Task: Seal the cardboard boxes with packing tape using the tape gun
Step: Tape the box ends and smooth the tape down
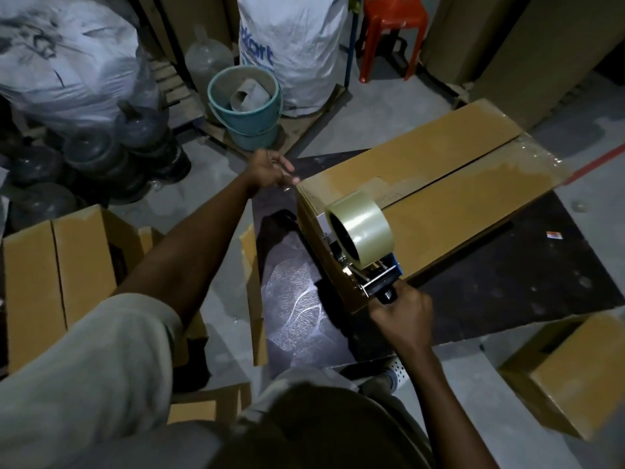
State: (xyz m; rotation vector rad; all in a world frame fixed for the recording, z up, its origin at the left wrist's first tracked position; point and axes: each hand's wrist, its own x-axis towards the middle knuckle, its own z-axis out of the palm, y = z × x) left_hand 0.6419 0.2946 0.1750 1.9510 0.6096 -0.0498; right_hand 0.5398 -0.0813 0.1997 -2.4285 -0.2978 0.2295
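A long brown cardboard box (449, 194) lies on a dark sheet (490, 299), its top flaps closed with a seam running along its length. Clear tape shines at the box's far end. My right hand (404, 314) grips the handle of a blue tape gun (375, 282) carrying a roll of clear tape (363, 228). The gun sits against the box's near end. My left hand (270, 169) reaches out to the box's left corner, its fingertips touching the edge there.
Other cardboard boxes stand at left (57, 272) and lower right (568, 377). A teal bucket (245, 106), white sacks (297, 45), dark water jugs (111, 154) and a red plastic stool (389, 32) crowd the back. Grey concrete floor surrounds the sheet.
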